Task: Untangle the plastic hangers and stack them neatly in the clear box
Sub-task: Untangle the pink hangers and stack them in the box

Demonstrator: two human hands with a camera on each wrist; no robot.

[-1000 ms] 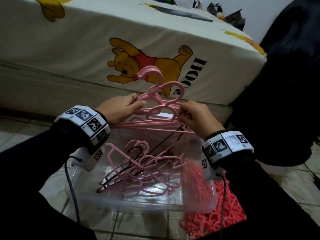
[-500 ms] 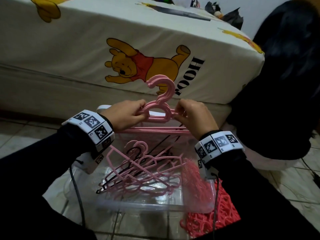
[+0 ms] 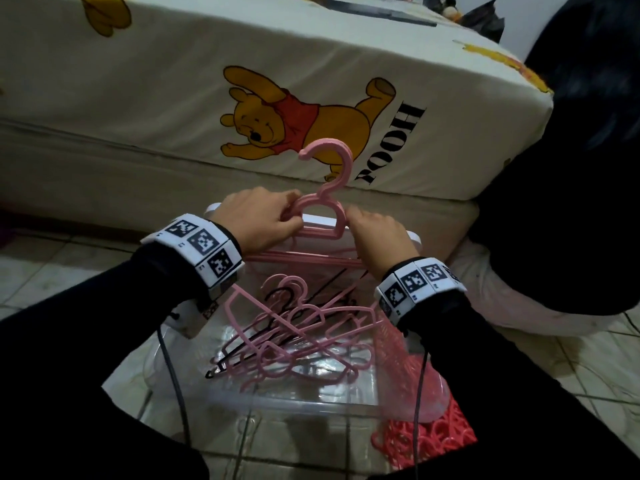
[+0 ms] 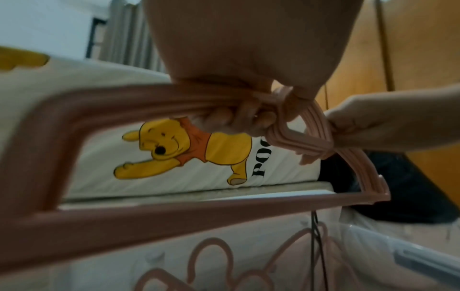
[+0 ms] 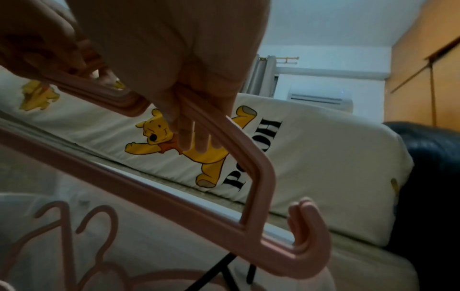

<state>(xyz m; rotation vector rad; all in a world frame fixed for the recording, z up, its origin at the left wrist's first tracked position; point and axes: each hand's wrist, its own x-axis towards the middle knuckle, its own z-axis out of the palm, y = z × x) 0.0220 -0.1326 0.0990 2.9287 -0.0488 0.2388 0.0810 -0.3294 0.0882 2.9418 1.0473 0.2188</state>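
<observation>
Hangers (image 3: 323,216), pink, aligned bunch, held over clear box (image 3: 311,403), hook at 12 o'clock. Left hand (image 3: 258,221) grips left shoulder, right hand (image 3: 379,237) grips right shoulder. More hangers lie loose in the box.

Cartoon-sheeted mattress (image 3: 311,81), tiled floor (image 3: 52,271)

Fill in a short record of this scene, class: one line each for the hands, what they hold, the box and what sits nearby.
Left hand: grips the left shoulder of the held pink hangers
Right hand: grips the right shoulder of the same bundle
Held hangers: several aligned together, hooks up, above the box
Clear box: on the tiled floor, holds a loose pile of pink hangers with a black one among them
Beside box: red plastic heap, on the right
Behind: mattress with bear print
</observation>
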